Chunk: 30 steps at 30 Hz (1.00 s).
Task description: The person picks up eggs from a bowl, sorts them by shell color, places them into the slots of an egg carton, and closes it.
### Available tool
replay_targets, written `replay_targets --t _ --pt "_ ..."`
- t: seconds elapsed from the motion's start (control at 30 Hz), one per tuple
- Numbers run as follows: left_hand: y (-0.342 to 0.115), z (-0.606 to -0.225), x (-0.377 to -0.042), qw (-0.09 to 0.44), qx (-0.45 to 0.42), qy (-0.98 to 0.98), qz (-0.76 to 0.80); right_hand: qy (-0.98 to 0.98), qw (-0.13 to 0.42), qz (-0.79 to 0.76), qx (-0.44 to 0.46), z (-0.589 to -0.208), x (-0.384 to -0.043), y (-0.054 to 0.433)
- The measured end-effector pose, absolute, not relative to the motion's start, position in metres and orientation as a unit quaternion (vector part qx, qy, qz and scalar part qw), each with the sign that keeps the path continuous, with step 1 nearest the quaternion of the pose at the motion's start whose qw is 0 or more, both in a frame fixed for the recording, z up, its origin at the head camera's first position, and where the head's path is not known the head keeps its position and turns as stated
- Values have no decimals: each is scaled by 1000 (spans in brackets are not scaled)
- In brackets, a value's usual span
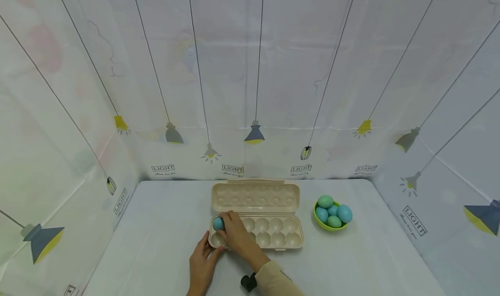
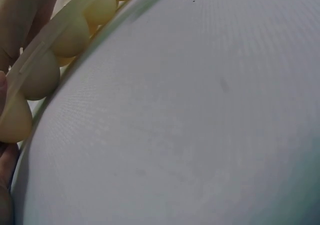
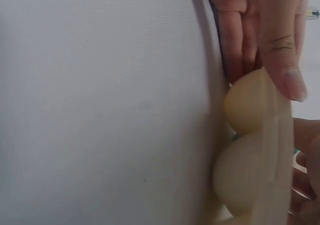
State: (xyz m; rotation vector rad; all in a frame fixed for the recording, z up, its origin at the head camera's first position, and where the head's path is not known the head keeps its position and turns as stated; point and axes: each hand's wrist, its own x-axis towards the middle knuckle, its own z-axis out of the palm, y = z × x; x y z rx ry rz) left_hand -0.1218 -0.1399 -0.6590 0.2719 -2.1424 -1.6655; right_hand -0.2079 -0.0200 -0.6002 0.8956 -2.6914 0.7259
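Note:
A beige egg carton (image 1: 255, 231) lies on the table with its lid (image 1: 255, 196) folded back toward the wall. My right hand (image 1: 236, 233) reaches over the carton and holds a blue egg (image 1: 218, 223) at the back-left cup, fingers and thumb on its right side. At the carton's front-left corner, my left hand (image 1: 203, 261) grips the edge. In the right wrist view the left thumb (image 3: 290, 80) lies over the rim, with the other fingers low beside the end cup (image 3: 247, 102). The left wrist view catches the carton's row of cups (image 2: 70, 37) from the side.
To the right of the carton stands a lime-green bowl (image 1: 330, 228) holding several blue and green eggs (image 1: 345, 213). A small black object (image 1: 248, 283) is by the right sleeve (image 1: 277, 281). The white table (image 1: 351, 265) meets lamp-printed cloth walls (image 1: 281, 92) behind and at both sides.

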Motion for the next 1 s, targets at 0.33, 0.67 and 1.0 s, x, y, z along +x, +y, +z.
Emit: replay_targets --t 0.33,0.67,1.0 --pt "-140 -659 -121 213 84 -766 -601 -927 125 200 292 -575 -204 5" --pt "-140 -660 -120 220 78 -774 -589 -904 216 210 302 -547 -200 60" --pt "-140 -658 -119 221 88 -779 -580 -899 268 221 269 -534 -197 116"
